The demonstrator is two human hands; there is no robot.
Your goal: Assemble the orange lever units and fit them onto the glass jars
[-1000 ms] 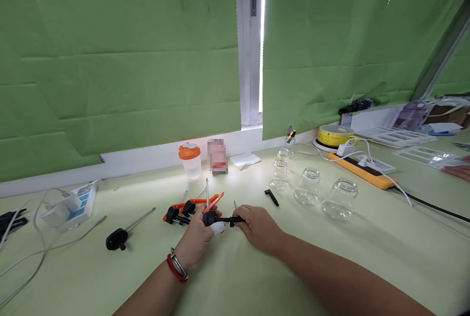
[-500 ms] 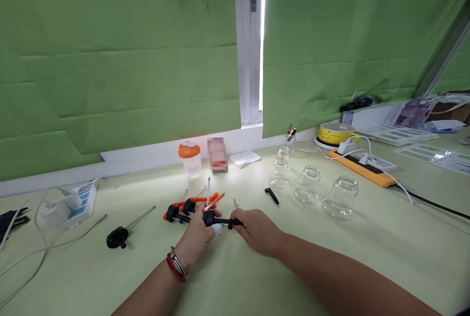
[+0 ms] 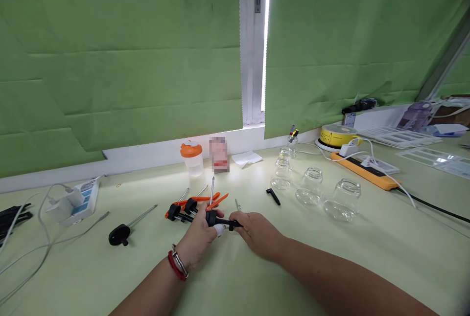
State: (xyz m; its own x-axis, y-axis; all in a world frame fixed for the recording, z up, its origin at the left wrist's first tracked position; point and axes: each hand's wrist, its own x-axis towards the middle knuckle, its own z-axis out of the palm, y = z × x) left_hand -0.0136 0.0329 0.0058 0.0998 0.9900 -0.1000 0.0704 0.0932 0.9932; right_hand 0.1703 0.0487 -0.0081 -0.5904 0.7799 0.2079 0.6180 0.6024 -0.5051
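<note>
My left hand, with a white bandage on one fingertip and a red and metal bracelet at the wrist, is closed round a black-headed tool whose metal rod points up. An orange lever sticks out beside it. My right hand pinches the black horizontal bar that joins that tool's head. Both hands hover just above the pale green table. Just behind the left hand lie more black and orange tools with metal rods.
A lone black-knobbed rod lies to the left, a small black part to the right. Several clear glass jars stand at mid right. An orange power strip, a white power strip with cables, and an orange-lidded cup sit near the wall.
The hands keep their hold on the tool. The upright rod has tilted slightly and the view has shifted a little to the left.
</note>
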